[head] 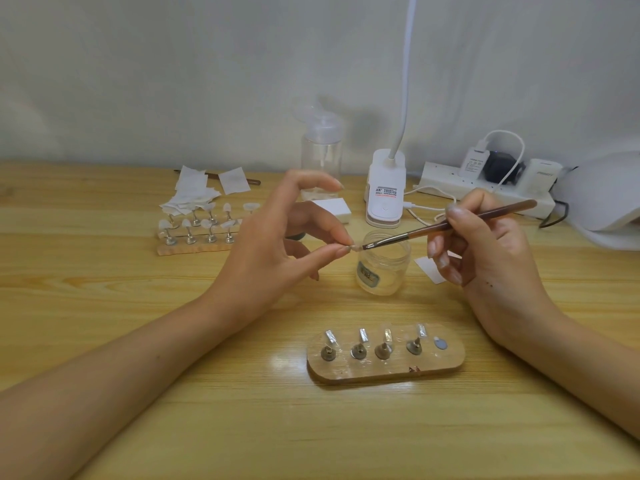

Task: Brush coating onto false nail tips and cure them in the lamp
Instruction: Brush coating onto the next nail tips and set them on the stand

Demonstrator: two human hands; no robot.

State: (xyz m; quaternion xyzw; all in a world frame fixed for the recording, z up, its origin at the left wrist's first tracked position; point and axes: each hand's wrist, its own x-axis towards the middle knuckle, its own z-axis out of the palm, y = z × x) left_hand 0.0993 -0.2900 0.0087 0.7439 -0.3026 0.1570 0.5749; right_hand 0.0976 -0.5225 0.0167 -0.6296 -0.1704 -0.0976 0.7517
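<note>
No print can be read. The black-and-red label on the white clip-on lamp base [385,192], the clear plastic jar [369,273] label and the grey print on two white plug adapters [475,164] are all blurred.

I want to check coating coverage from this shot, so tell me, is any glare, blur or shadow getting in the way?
Head view: the pinched nail tip is tiny and soft, so coverage cannot be judged; white glare patches sit on the near wooden holder; the bottle throws soft shadows on the wall; the curing lamp is cut off at the right edge.
</note>
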